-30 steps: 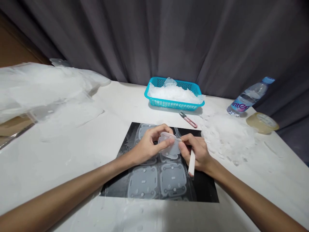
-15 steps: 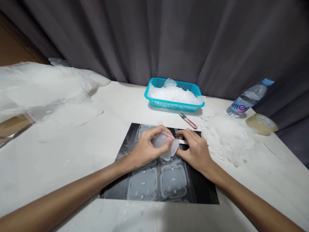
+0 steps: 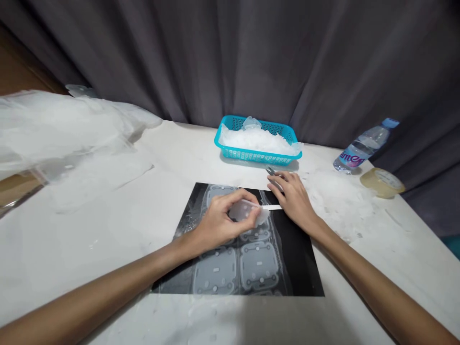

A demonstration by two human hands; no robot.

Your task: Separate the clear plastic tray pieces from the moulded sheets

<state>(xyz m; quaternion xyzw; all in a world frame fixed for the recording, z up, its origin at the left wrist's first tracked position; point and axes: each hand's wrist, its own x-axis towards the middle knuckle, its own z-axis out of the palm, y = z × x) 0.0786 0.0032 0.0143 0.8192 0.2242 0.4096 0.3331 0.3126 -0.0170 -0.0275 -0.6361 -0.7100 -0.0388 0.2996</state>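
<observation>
My left hand [image 3: 230, 215] pinches a translucent, cupped plastic piece [image 3: 247, 211] between thumb and fingers, over the black sheet. From the edge of that piece a narrow white strip [image 3: 273, 207] runs rightward to beside my right hand. My right hand [image 3: 291, 196] is over the thread snips [image 3: 270, 170], fingers curved and apart. Only the dark blade tips show; the hand hides the handles, and whether it touches them is unclear. Flat translucent plastic pieces [image 3: 259, 264] with rounded corners lie in rows on the black sheet [image 3: 302, 268].
Behind the sheet stands a turquoise basket [image 3: 258, 155] heaped with white translucent pieces. Loose clear scraps [image 3: 345, 206], a water bottle [image 3: 361, 148] and a tape roll [image 3: 383, 183] are at the right. White plastic film [image 3: 72, 124] is piled at the left, and a grey curtain [image 3: 179, 57] hangs behind.
My right hand has left the plastic piece and moved up and away to the thread snips. My left hand still holds the piece, now tilted flatter.
</observation>
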